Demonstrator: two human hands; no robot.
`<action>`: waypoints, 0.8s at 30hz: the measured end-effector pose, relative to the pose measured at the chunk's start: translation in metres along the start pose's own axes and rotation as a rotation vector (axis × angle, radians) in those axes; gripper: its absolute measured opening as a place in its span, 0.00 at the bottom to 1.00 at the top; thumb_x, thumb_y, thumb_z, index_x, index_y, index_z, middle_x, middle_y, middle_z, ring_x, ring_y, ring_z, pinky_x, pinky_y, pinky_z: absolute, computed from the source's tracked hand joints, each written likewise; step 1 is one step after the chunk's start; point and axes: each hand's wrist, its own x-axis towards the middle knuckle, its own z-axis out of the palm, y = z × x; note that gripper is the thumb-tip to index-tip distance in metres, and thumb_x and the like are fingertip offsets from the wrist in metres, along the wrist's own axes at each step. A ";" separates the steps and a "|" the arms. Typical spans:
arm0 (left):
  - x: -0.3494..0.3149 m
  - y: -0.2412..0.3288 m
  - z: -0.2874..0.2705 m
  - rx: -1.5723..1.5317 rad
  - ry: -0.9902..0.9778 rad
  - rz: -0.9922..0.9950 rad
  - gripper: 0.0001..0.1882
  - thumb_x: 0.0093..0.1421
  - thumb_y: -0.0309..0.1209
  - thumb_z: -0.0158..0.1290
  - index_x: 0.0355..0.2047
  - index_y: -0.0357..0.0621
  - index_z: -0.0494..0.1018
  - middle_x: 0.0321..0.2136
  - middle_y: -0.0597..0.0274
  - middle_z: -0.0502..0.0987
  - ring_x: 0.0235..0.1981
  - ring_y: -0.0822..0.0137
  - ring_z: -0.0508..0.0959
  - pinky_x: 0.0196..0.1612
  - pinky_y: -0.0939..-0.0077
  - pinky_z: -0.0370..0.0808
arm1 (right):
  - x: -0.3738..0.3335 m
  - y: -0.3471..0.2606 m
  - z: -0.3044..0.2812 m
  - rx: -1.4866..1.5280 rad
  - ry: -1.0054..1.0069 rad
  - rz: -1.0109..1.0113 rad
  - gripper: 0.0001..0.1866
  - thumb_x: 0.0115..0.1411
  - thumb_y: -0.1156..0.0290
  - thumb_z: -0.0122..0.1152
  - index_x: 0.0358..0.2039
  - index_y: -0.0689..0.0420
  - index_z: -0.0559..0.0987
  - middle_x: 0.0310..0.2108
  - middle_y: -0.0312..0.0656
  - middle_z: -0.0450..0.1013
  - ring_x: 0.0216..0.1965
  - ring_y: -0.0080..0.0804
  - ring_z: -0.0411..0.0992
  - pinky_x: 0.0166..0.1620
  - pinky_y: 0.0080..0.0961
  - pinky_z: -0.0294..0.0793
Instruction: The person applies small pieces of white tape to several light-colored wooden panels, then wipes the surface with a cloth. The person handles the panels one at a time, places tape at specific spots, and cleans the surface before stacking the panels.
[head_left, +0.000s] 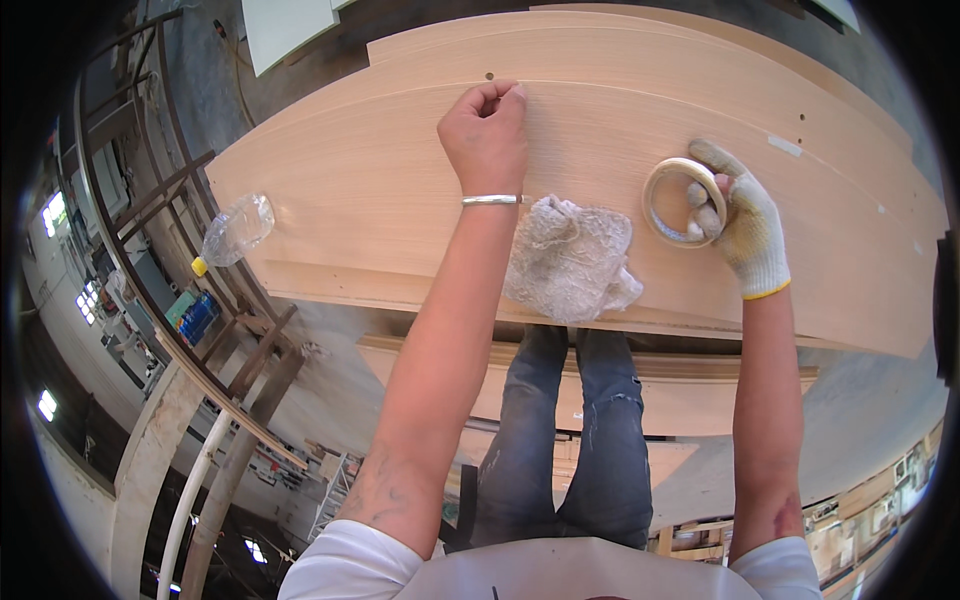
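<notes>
My left hand (487, 130) is bare, with a metal bangle (490, 200) at the wrist. Its fingers are curled in a pinch over the wooden board (370, 210), close to a thin seam and a small dark hole (490, 76); whatever they may hold is hidden. In a white knit glove, my right hand (750, 225) grips a roll of masking tape (655, 195), some fingers passing through its ring. A crumpled, whitish rag (570, 262) lies on the board between my arms. Near the right end, a short strip of pale tape (785, 146) sticks to the wood.
A clear plastic bottle (240, 230) with a yellow cap lies at the board's left end. Beyond it stands a rusty metal frame (110, 205). More boards (690, 395) are stacked lower down, beside my legs. White panels (290, 30) rest at the far left.
</notes>
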 end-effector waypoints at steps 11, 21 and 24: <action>-0.003 -0.001 0.017 0.062 0.096 0.025 0.07 0.63 0.25 0.63 0.37 0.31 0.85 0.27 0.65 0.83 0.29 0.76 0.78 0.36 0.79 0.77 | 0.002 -0.003 0.012 -0.072 0.114 0.056 0.30 0.65 0.71 0.46 0.66 0.71 0.69 0.33 0.53 0.78 0.18 0.30 0.71 0.24 0.30 0.79; -0.005 0.002 0.021 0.015 0.133 -0.053 0.05 0.61 0.24 0.66 0.36 0.33 0.85 0.29 0.67 0.82 0.29 0.77 0.76 0.35 0.81 0.75 | 0.003 -0.001 0.003 -0.001 0.070 0.086 0.27 0.70 0.69 0.54 0.64 0.72 0.70 0.33 0.53 0.80 0.18 0.31 0.74 0.25 0.30 0.81; -0.004 0.000 0.026 0.049 0.161 -0.029 0.05 0.61 0.23 0.66 0.36 0.33 0.84 0.28 0.66 0.82 0.28 0.77 0.76 0.34 0.81 0.75 | 0.003 -0.001 0.002 -0.081 0.079 0.094 0.27 0.70 0.69 0.49 0.66 0.69 0.69 0.32 0.51 0.78 0.18 0.30 0.71 0.27 0.34 0.81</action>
